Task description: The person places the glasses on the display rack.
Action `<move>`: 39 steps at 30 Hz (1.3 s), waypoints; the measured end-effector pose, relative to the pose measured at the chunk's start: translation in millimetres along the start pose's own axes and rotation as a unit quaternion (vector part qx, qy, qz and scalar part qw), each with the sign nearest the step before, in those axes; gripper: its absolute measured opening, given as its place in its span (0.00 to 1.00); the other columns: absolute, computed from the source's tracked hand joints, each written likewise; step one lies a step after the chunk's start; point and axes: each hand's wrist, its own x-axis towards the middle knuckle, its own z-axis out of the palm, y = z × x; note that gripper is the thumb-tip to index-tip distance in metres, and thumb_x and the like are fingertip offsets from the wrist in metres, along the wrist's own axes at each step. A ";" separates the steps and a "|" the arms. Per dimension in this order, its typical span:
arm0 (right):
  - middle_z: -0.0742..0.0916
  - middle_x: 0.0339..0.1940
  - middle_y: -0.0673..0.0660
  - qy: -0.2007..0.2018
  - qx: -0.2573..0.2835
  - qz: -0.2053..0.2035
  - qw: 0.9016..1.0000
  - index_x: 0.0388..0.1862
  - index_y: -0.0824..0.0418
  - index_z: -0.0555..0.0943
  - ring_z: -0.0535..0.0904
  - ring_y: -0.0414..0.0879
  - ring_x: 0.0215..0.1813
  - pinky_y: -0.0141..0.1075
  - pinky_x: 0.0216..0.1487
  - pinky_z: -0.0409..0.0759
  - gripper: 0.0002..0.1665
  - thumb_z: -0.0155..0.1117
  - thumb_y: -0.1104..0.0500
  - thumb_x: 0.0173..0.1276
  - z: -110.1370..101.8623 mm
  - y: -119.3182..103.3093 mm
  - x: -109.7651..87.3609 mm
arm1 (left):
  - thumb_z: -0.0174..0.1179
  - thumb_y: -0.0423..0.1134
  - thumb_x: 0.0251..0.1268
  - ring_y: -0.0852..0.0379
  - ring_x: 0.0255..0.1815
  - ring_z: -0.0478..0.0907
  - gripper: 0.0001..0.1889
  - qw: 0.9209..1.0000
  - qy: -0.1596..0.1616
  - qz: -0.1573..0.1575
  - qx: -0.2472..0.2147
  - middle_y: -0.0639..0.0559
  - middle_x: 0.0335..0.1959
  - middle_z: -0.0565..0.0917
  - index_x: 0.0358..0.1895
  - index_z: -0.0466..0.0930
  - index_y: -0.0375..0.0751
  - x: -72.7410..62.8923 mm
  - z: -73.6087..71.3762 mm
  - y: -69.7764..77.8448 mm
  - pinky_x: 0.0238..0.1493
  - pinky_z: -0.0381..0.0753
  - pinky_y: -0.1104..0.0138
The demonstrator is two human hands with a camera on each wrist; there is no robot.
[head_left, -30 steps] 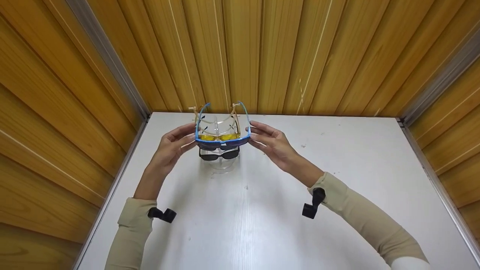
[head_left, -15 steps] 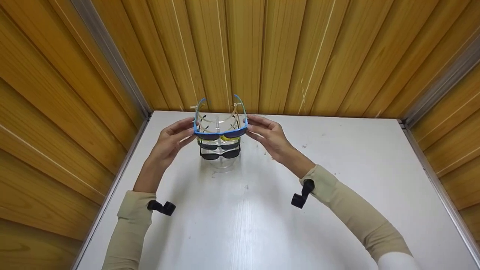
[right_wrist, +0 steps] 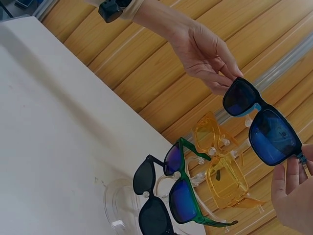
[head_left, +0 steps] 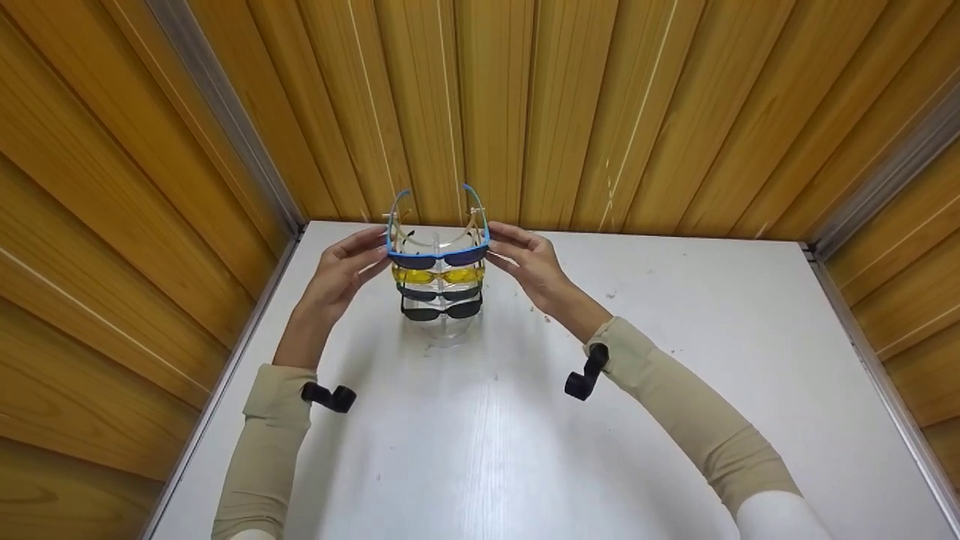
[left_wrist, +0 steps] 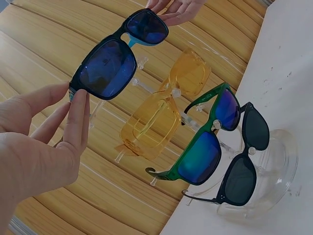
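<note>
Blue-framed sunglasses (head_left: 439, 257) with dark blue lenses are held level between both hands, temples pointing to the back wall. My left hand (head_left: 341, 274) pinches the left hinge corner between thumb and fingers; my right hand (head_left: 529, 266) grips the opposite corner. They are at the top of a clear acrylic glasses stand (left_wrist: 288, 161). Beneath them on the stand sit yellow glasses (left_wrist: 151, 117), then green-framed sunglasses (left_wrist: 200, 154) with blue mirrored lenses. Lowest are black sunglasses (left_wrist: 240, 178). In the left wrist view, the blue pair appears apart from the yellow one.
The stand rises from a white table (head_left: 480, 435) near its back edge. Behind and beside it are wood-grain panel walls (head_left: 570, 112) with metal corner strips (head_left: 225, 112). Black camera mounts (head_left: 330, 397) are fixed at both sleeve cuffs.
Both hands have carried the blue sunglasses upward and back in the head view, from overlapping the yellow and green pairs to above the yellow glasses, which now show fully.
</note>
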 end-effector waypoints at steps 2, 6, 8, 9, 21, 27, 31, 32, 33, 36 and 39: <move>0.75 0.74 0.68 0.000 0.000 0.000 1.000 0.71 0.69 0.72 0.81 0.47 0.63 0.44 0.74 0.76 0.26 0.57 0.70 0.76 1.3 2.2 2.6 | 0.67 0.30 0.67 0.57 0.57 0.83 0.24 1.000 0.002 0.004 -0.004 0.52 0.56 0.83 0.66 0.78 0.39 1.5 -1.9 -0.7 0.71 0.78 0.61; 0.75 0.74 0.67 0.004 0.001 0.003 1.000 0.72 0.69 0.72 0.79 0.48 0.65 0.43 0.74 0.76 0.26 0.58 0.69 0.76 3.1 6.7 6.4 | 0.66 0.28 0.67 0.57 0.55 0.84 0.23 1.000 0.012 0.005 -0.017 0.52 0.54 0.84 0.65 0.79 0.39 5.3 -4.5 -2.9 0.65 0.82 0.65; 0.76 0.73 0.66 0.011 0.002 0.005 1.000 0.71 0.69 0.73 0.78 0.50 0.67 0.43 0.74 0.76 0.26 0.58 0.69 0.76 2.8 9.0 7.1 | 0.67 0.28 0.66 0.57 0.55 0.84 0.23 1.000 0.015 -0.003 -0.026 0.52 0.54 0.84 0.65 0.80 0.39 7.2 -4.8 -4.4 0.62 0.84 0.67; 0.77 0.72 0.65 0.014 0.002 0.007 1.000 0.71 0.68 0.73 0.78 0.50 0.68 0.42 0.74 0.77 0.26 0.58 0.69 0.76 2.3 10.0 7.3 | 0.67 0.28 0.66 0.57 0.55 0.84 0.23 0.999 0.017 -0.006 -0.028 0.52 0.53 0.84 0.65 0.80 0.39 8.0 -4.3 -5.4 0.61 0.84 0.68; 0.77 0.72 0.63 0.015 -0.008 0.023 1.000 0.72 0.66 0.73 0.79 0.48 0.67 0.41 0.74 0.76 0.26 0.57 0.68 0.77 -3.4 16.4 7.7 | 0.65 0.29 0.69 0.56 0.60 0.81 0.24 0.999 0.027 -0.012 -0.018 0.52 0.55 0.83 0.67 0.77 0.39 9.0 -0.4 -10.1 0.74 0.75 0.59; 0.77 0.73 0.63 0.002 -0.017 0.030 0.999 0.73 0.65 0.72 0.76 0.51 0.71 0.41 0.75 0.75 0.26 0.56 0.67 0.77 -4.0 17.1 6.8 | 0.65 0.29 0.68 0.56 0.61 0.80 0.24 0.999 0.025 -0.012 -0.018 0.53 0.56 0.83 0.67 0.77 0.39 7.6 -2.3 -10.7 0.74 0.75 0.60; 0.76 0.74 0.63 -0.002 -0.019 0.028 0.999 0.73 0.65 0.72 0.76 0.51 0.71 0.41 0.75 0.75 0.26 0.56 0.67 0.78 -4.0 16.8 6.6 | 0.65 0.28 0.68 0.56 0.60 0.80 0.26 1.000 0.023 -0.010 -0.017 0.54 0.54 0.83 0.69 0.75 0.38 8.6 -3.1 -11.9 0.70 0.79 0.63; 0.76 0.74 0.63 -0.003 -0.020 0.029 0.999 0.73 0.65 0.71 0.76 0.52 0.71 0.41 0.75 0.75 0.26 0.56 0.67 0.78 -4.1 16.8 6.7 | 0.65 0.28 0.68 0.56 0.60 0.81 0.25 1.000 0.025 -0.010 -0.016 0.54 0.54 0.83 0.69 0.75 0.38 8.6 -3.3 -12.2 0.68 0.80 0.64; 0.76 0.74 0.63 -0.004 -0.020 0.029 0.999 0.73 0.65 0.71 0.76 0.52 0.71 0.41 0.75 0.75 0.27 0.56 0.67 0.78 -4.2 16.8 6.8 | 0.65 0.28 0.68 0.56 0.60 0.81 0.25 0.999 0.027 -0.009 -0.015 0.54 0.54 0.84 0.68 0.76 0.38 8.6 -3.2 -12.4 0.67 0.81 0.65; 0.76 0.74 0.63 -0.007 -0.022 0.031 0.999 0.74 0.65 0.71 0.76 0.51 0.71 0.42 0.75 0.74 0.26 0.56 0.67 0.78 -5.5 16.0 6.8 | 0.65 0.28 0.69 0.56 0.60 0.82 0.24 0.999 0.026 -0.011 -0.018 0.53 0.55 0.84 0.67 0.77 0.39 9.1 -3.1 -12.9 0.66 0.81 0.65; 0.76 0.74 0.62 -0.011 -0.024 0.032 0.999 0.74 0.64 0.71 0.76 0.51 0.71 0.43 0.76 0.74 0.26 0.55 0.67 0.78 -7.4 14.6 6.4 | 0.65 0.29 0.69 0.57 0.59 0.82 0.22 0.999 0.025 -0.012 -0.022 0.53 0.55 0.84 0.65 0.79 0.40 10.0 -2.1 -13.2 0.68 0.80 0.64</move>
